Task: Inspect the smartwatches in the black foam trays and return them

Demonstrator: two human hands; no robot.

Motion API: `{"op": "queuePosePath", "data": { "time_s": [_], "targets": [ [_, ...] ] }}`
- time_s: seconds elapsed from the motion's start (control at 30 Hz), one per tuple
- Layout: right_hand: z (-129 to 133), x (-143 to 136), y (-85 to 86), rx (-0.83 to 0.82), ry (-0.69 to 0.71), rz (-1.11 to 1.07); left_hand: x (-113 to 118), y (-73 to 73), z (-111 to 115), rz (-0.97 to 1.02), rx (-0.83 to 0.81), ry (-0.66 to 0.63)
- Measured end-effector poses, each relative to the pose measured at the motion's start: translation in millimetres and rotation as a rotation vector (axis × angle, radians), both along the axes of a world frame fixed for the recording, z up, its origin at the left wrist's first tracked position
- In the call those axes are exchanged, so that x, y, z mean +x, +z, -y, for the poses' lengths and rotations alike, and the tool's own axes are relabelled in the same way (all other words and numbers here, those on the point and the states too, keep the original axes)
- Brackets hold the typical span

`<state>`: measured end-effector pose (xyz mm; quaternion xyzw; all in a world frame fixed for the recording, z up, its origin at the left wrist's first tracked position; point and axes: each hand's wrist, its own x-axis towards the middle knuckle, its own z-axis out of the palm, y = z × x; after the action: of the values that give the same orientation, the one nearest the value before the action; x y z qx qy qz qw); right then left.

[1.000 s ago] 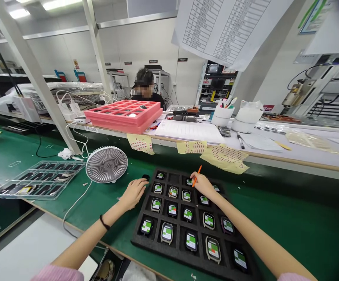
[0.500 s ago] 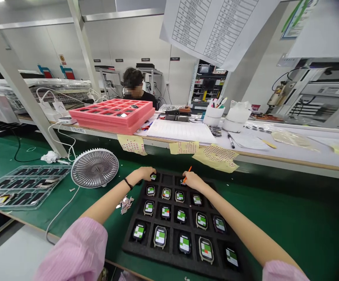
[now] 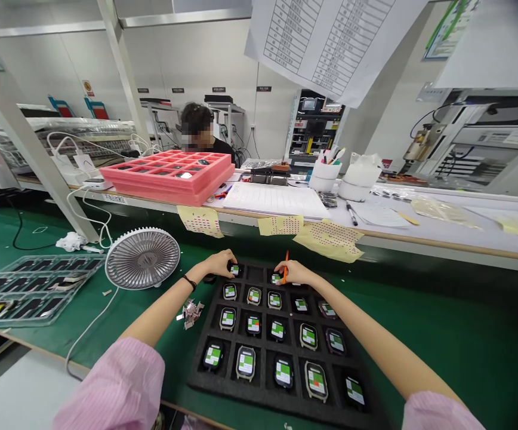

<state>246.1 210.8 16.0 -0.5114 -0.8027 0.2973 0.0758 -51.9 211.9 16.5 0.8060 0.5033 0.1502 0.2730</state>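
While right grip (image 3: 296,272) clasps stick (image 3: 286,258) — left grip (image 3: 216,264) unclear — green bench (image 3: 420,316) faces pale walls (image 3: 223,54).

We can read no word with certainty: the hanging white paper sheet (image 3: 330,45) bears printed tables, the white strip label (image 3: 114,199) on the tan shelf edge (image 3: 241,212) dark characters, the small black rectangular wall plates (image 3: 218,89) pale lettering, the green-and-white rectangular watch screens (image 3: 284,371) tiny text.
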Motion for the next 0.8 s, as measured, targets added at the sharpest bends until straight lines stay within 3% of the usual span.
{"op": "queuePosePath", "data": {
  "time_s": [0.17,0.37,0.57,0.8],
  "targets": [
    [0.0,0.6,-12.8,-0.067,-0.058,-0.218,3.8,-11.3,11.3,0.433,-0.087,0.107],
    [-0.5,-10.3,-23.4,-0.132,-0.120,-0.418,32.5,-14.0,33.7,0.893,-0.226,0.204],
    [9.7,-14.0,-22.9,-0.182,-0.221,-0.678,65.0,17.0,56.7,1.060,-0.312,0.221],
    [47.6,2.8,18.9,-0.267,-0.275,-1.008,86.5,67.8,82.2,0.972,-0.298,0.122]
  ]
}}
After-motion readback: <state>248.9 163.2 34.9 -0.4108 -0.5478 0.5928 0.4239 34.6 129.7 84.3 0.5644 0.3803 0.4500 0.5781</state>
